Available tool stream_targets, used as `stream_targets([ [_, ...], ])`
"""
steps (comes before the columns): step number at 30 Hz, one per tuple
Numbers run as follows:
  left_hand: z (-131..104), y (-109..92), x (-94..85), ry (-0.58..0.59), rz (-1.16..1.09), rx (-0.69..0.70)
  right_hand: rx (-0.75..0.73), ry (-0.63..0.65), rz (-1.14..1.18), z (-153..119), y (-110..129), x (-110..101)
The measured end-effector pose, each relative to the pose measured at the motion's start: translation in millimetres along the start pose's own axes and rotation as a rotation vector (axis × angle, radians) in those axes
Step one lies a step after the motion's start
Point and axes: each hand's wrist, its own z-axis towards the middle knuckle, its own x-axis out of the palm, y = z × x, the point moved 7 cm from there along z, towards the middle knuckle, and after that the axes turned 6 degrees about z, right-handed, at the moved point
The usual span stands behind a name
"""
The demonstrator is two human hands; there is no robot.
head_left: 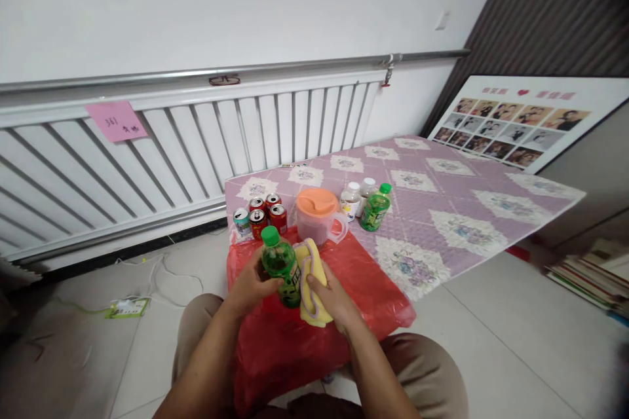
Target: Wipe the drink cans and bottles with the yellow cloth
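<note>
My left hand [252, 286] is closed around a green plastic bottle [287, 278] with a green cap, tilted a little to the left. A folded yellow cloth [314, 294] with a purple edge is gripped in my right hand [335, 294], against or very near the bottle's right side. Both are held above a red plastic bag [363, 298] draped over the table's near end and hanging down between my knees. Just beyond my hands stands a clear pitcher [314, 230] with an orange lid [317, 201].
Several drink cans [257, 222] cluster left of the pitcher. To its right stand two white-capped bottles [350, 201] and another green bottle [376, 209]. A purple floral tablecloth [466, 209] covers the table. A radiator [196, 137] lines the wall; a power strip [128, 308] lies on the floor.
</note>
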Motion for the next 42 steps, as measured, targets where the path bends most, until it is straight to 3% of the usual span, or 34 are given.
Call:
stream_targets([
  [3,-1.0,-8.9,-0.6,-0.032,-0.126,0.036,0.202,-0.036,0.367,-5.5,-25.6,-0.8],
  [6,-2.4,-12.6,-0.5,-0.055,-0.176,0.047,0.306,-0.014,0.571,-11.2,-39.3,7.7],
  [13,-3.4,-7.8,-6.8,-0.157,-0.148,0.027,0.330,0.048,0.687,-20.5,-30.0,29.5],
  [18,-3.4,-10.7,-8.4,-0.178,-0.066,0.021,0.430,0.126,0.679,-35.7,-35.5,39.0],
  [23,-3.0,-10.0,-12.1,-0.220,0.017,0.002,0.508,0.108,0.652,-52.4,-50.9,25.0],
  [28,-1.4,2.1,-18.1,-0.279,0.106,-0.043,0.478,0.015,0.605,-65.9,-51.0,-10.1],
  [32,-4.2,14.9,-19.5,-0.283,0.104,-0.075,0.316,-0.151,0.404,-68.2,-31.3,-54.0],
  [36,-7.4,21.6,-14.8,-0.238,0.085,-0.043,0.166,-0.277,-0.189,-58.9,-11.3,-94.4],
  [39,-8.9,24.7,-10.7,-0.222,0.094,-0.031,0.008,-0.287,-0.638,-46.5,-4.6,-105.6],
  [42,-9.6,24.1,-5.2,-0.213,0.096,-0.024,-0.094,-0.301,-0.925,-38.7,-8.8,-103.6],
])
